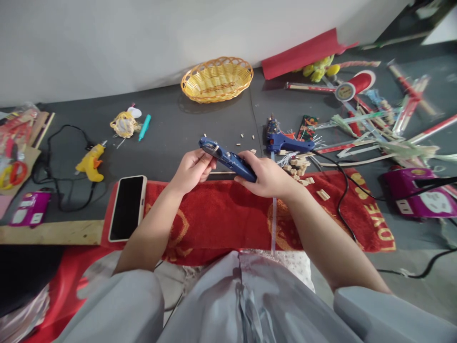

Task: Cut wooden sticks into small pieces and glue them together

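My right hand (pixel 266 174) is wrapped round the handles of a blue hand cutter (pixel 237 163), its head pointing up and left over the red towel's far edge. At that head my left hand (pixel 194 170) has thumb and fingers pinched on a thin wooden stick (pixel 216 148), of which only a short pale end shows. Short cut wooden pieces (pixel 298 166) lie heaped right of my right hand, a few more beyond the cutter. Behind the heap rests a blue glue gun (pixel 285 142). A thin stick (pixel 220 172) lies between my hands.
A wicker basket (pixel 217 83) stands by the wall. At left are a yellow glue gun (pixel 91 162), scissors (pixel 14 175) and a phone (pixel 127 208). The red towel (pixel 221 219) lies in front. Ribbon spool (pixel 355 85), wrapped sticks, cables and a purple box (pixel 416 190) crowd the right.
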### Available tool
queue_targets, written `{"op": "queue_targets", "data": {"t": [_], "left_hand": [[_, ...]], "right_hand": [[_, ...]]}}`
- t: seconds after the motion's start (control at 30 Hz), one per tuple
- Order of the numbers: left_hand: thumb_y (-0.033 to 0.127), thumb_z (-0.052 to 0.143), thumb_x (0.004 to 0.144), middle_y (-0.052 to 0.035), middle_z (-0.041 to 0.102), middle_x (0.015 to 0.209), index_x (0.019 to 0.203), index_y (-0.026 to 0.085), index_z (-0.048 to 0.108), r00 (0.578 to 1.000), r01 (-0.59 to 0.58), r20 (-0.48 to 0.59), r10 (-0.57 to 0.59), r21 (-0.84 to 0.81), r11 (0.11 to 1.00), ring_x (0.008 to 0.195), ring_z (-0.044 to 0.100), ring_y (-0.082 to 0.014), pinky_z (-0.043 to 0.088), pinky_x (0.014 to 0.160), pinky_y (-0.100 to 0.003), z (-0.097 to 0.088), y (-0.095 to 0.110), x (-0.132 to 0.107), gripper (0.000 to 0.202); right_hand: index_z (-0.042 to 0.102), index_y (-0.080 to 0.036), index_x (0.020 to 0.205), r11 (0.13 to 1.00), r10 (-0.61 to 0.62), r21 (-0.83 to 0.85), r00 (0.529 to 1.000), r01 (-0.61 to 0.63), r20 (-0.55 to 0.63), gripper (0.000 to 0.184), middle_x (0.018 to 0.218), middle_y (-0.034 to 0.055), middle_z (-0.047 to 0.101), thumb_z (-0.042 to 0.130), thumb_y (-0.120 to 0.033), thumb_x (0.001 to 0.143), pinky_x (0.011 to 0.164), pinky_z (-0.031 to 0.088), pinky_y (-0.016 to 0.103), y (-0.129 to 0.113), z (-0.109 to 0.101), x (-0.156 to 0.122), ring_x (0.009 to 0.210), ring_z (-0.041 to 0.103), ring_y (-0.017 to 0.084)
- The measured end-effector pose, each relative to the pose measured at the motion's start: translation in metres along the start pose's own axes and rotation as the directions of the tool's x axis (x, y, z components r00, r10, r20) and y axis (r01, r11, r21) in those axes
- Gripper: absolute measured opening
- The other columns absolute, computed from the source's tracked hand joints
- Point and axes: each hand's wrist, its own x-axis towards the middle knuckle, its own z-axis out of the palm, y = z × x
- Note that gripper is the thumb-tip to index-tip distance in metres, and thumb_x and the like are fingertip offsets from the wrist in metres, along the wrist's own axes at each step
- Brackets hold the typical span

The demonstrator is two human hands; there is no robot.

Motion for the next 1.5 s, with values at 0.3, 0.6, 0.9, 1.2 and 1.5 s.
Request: {"op": "queue_targets", "data": {"t": [0.3, 0.6, 0.9, 1.2, 1.5], "left_hand": [[0.062, 0.060, 0.079, 0.0099, 0.025, 0.045, 0.067, 0.018, 0.049, 1.000, 0.020, -0.008, -0.020, -0.003, 1.000, 0.036, 0.020, -0.0012, 0.018, 0.035, -0.016, 0.000, -0.001, 0.001, 0.047], [0.058, 0.070, 0.072, 0.0109, 0.022, 0.042, 0.061, 0.018, 0.046, 0.988, 0.110, 0.126, -0.093, -0.135, 0.985, 0.035, 0.016, 0.0000, 0.017, 0.034, -0.014, -0.003, 0.009, -0.003, 0.048], [0.042, 0.073, 0.071, 0.0109, 0.017, 0.040, 0.055, 0.018, 0.044, 0.939, 0.289, 0.253, -0.234, -0.211, 0.934, 0.032, 0.012, -0.0003, 0.013, 0.030, -0.013, -0.012, 0.014, -0.002, 0.041], [0.041, 0.075, 0.068, 0.0113, 0.017, 0.039, 0.052, 0.018, 0.042, 0.924, 0.322, 0.289, -0.249, -0.245, 0.914, 0.031, 0.010, 0.0000, 0.012, 0.028, -0.013, -0.009, 0.013, -0.003, 0.043], [0.046, 0.073, 0.071, 0.0118, 0.017, 0.040, 0.055, 0.018, 0.042, 0.930, 0.299, 0.297, -0.217, -0.269, 0.915, 0.032, 0.009, -0.0003, 0.011, 0.029, -0.014, -0.007, 0.016, -0.003, 0.044]], "right_hand": [[0.049, -0.010, 0.119, 0.999, 0.008, -0.040, 1.000, -0.007, 0.015, 0.046, 0.086, 0.0111, 0.067, 0.050, -0.037, 0.081, 0.062, 0.042, 0.031, -0.001, 0.000, 0.000, 0.068, 0.062, 0.023], [0.045, -0.013, 0.122, 0.999, -0.034, 0.014, 0.999, 0.034, -0.022, 0.051, 0.098, 0.0120, 0.066, 0.056, -0.038, 0.079, 0.068, 0.044, 0.031, 0.001, 0.003, 0.000, 0.078, 0.062, 0.021], [0.046, -0.013, 0.122, 0.999, -0.028, 0.042, 1.000, 0.028, -0.015, 0.055, 0.101, 0.0126, 0.065, 0.060, -0.043, 0.078, 0.073, 0.046, 0.032, -0.002, 0.001, 0.000, 0.082, 0.062, 0.022], [0.048, -0.014, 0.117, 0.997, -0.062, 0.045, 0.998, 0.062, 0.002, 0.048, 0.091, 0.0088, 0.065, 0.059, -0.044, 0.080, 0.066, 0.043, 0.029, 0.000, -0.001, -0.001, 0.072, 0.059, 0.018], [0.049, -0.016, 0.111, 0.998, -0.056, 0.031, 0.998, 0.056, 0.010, 0.038, 0.083, 0.0063, 0.065, 0.056, -0.036, 0.080, 0.061, 0.040, 0.027, 0.000, 0.000, -0.001, 0.065, 0.057, 0.017]]}}
